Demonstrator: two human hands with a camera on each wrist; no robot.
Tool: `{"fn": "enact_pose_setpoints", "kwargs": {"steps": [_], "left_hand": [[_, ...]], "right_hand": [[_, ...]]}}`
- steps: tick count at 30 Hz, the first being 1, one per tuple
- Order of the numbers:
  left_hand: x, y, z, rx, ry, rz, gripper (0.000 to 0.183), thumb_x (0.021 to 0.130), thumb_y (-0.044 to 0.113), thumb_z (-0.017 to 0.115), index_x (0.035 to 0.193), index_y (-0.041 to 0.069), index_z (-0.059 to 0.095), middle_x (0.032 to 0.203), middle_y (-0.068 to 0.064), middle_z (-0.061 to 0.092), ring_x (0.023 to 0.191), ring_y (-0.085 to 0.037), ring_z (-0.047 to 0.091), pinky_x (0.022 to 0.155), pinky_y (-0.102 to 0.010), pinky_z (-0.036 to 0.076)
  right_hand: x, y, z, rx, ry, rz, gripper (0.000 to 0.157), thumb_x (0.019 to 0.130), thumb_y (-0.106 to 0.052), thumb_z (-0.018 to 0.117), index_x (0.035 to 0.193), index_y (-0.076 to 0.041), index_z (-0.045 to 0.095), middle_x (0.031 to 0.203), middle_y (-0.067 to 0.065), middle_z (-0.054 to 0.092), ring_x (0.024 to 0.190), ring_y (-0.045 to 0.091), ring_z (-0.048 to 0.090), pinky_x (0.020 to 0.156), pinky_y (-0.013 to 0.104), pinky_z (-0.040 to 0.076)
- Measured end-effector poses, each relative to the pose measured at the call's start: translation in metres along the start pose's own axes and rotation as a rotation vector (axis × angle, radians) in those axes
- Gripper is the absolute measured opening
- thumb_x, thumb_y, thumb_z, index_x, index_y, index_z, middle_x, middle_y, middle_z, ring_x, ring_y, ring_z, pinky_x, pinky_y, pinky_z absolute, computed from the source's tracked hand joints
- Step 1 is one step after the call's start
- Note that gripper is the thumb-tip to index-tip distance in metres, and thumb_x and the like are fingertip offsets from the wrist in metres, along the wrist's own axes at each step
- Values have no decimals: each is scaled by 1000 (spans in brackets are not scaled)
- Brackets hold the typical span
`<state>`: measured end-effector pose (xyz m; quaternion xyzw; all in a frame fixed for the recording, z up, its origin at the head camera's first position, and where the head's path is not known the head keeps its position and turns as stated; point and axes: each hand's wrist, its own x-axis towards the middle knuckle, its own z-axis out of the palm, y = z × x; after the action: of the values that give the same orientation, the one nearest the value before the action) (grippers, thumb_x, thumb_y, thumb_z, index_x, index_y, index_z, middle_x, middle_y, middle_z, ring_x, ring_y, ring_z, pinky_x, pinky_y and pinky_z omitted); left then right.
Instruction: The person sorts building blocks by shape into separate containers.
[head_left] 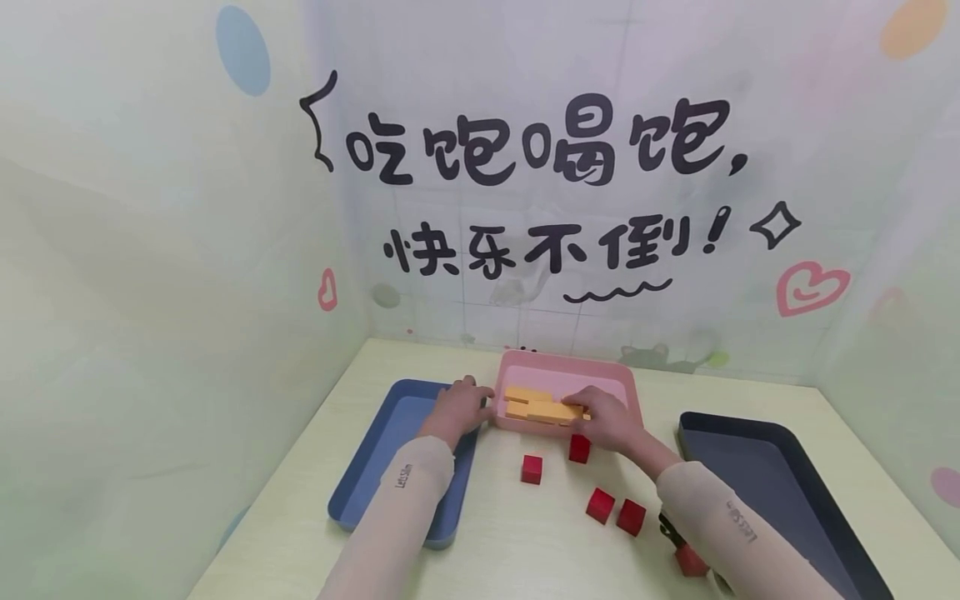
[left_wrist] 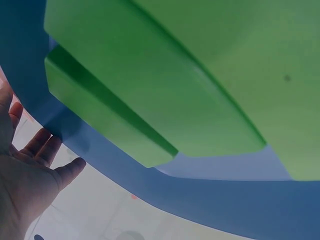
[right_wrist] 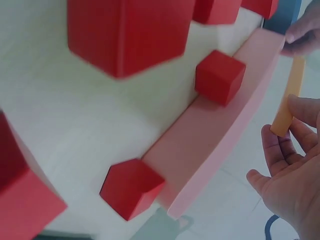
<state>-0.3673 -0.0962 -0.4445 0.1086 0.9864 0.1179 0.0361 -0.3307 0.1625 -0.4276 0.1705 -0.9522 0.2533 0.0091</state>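
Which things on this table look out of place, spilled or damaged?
The red cubes perhaps look out of place: they lie loose on the table, whereas yellow blocks sit in the pink tray and green blocks in the blue tray. No damage or spill shows.

Pale bench: blue rectangular tray at left, green blocks inside; pink rectangular tray at rear centre, yellow oblong blocks inside; dark rectangular tray at right. Red cubes, five, before the pink tray, between outer trays. Printed backdrop behind.
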Motion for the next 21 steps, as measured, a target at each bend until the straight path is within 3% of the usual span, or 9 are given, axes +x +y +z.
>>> {"fn": "enact_pose_setpoints", "kwargs": {"steps": [4,11,21], "left_hand": [[1,0,2,6,-2,-3,38,98,35,63,134,23,63,129,-11,53,121,-31,51,105,-55,38],[-1,1,-2,3,-2,5,38,98,34,63,134,21,64,127,-11,54,118,-31,52,105,-55,38],[-5,3,-5,3,-7,6,38,99,34,62,134,21,63,128,-11,54,119,-31,52,104,-55,39]], "right_hand": [[5,11,-6,7,-2,25,35,91,-6,65,126,-2,67,117,11,63,100,26,55,93,48,50],[16,33,-15,-9,39,-39,33,89,0,66,121,7,67,114,18,66,97,29,58,89,49,52],[24,54,-21,55,12,108,41,93,1,61,132,8,57,131,25,55,116,40,52,103,58,42]]}}
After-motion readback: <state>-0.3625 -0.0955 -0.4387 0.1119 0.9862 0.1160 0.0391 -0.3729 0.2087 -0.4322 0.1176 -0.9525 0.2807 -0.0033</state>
